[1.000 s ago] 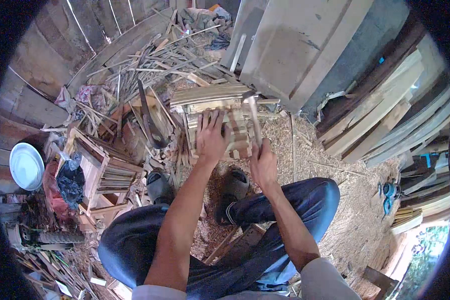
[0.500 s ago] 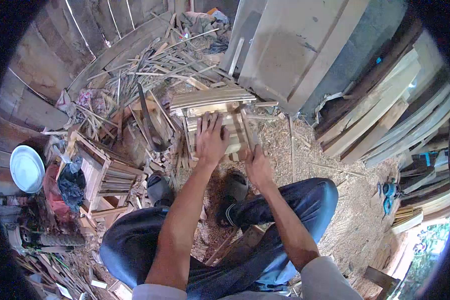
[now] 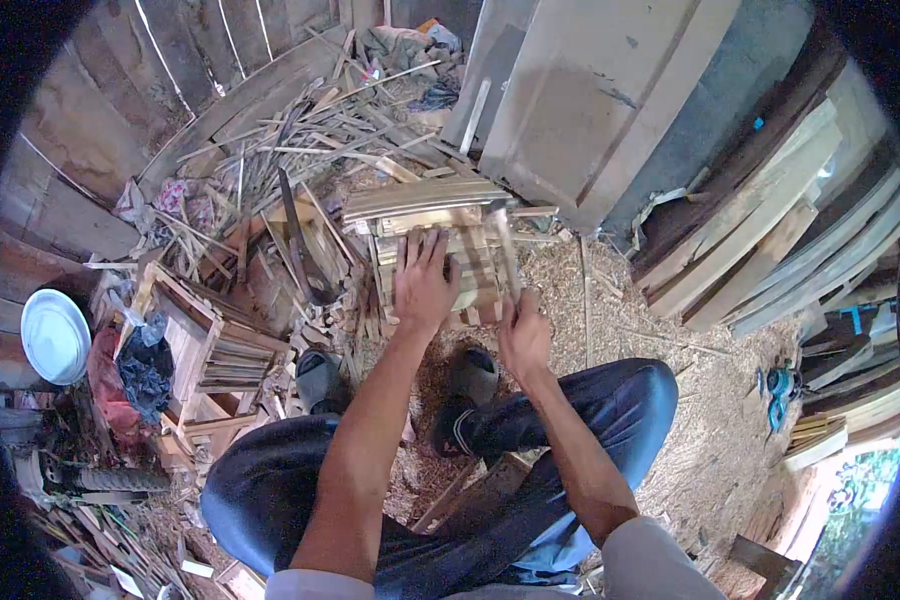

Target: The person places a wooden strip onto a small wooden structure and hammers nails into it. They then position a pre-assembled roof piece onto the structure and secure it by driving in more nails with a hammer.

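Note:
A slatted wooden piece (image 3: pixel 435 205) lies in front of my feet, with several pale strips across its top. My left hand (image 3: pixel 425 282) lies on its slats, palm down with the fingers spread. Right of it, my right hand (image 3: pixel 525 332) is wrapped round the handle of a hammer (image 3: pixel 506 250). The hammer's head, slightly blurred, is over the right side of the slatted piece, near its top edge. Whether it touches the wood I cannot tell.
Wood scraps (image 3: pixel 300 150) are heaped beyond the slatted piece. A wooden crate (image 3: pixel 205 350) and a white basin (image 3: pixel 54 337) are at the left. Long boards (image 3: pixel 750 220) lean at the right. Wood shavings (image 3: pixel 700 420) cover the floor.
The hammer has swung up and its head shows more clearly. My right hand has shifted slightly to the right. My left hand has stayed almost in place.

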A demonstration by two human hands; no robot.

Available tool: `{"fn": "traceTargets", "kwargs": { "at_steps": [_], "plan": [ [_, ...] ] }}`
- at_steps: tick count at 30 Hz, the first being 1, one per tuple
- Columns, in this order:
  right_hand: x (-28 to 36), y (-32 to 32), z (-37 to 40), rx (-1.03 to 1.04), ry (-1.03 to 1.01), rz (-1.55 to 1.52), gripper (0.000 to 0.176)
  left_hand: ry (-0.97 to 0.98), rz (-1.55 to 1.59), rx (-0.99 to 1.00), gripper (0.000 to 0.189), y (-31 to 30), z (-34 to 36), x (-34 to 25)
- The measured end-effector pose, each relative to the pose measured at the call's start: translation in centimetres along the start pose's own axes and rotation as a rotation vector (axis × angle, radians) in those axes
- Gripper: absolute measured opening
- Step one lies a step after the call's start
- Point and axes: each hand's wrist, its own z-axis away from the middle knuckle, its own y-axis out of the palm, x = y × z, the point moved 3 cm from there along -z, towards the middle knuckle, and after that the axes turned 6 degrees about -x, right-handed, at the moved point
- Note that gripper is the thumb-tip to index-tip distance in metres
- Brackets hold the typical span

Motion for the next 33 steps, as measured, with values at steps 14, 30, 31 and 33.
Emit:
{"fn": "traceTargets", "kwargs": {
  "at_steps": [14, 30, 31, 33],
  "plan": [
    [-0.5, 0.2, 0.0, -0.071, 0.009, -0.036, 0.026, 0.005, 0.015, -0.016, 0.045, 0.0, 0.2, 0.0],
    [-0.3, 0.1, -0.3, -0.041, -0.061, -0.025, 0.031, 0.011, -0.003, -0.023, 0.045, -0.1, 0.0, -0.1],
    [0.0, -0.1, -0.2, -0.031, -0.062, -0.021, 0.031, 0.013, -0.006, -0.029, 0.045, 0.1, 0.0, -0.1],
    [0.6, -0.8, -0.2, -0.114, 0.027, -0.063, 0.03, -0.01, 0.002, -0.017, 0.046, 0.2, -0.1, 0.1]
  ]
}}
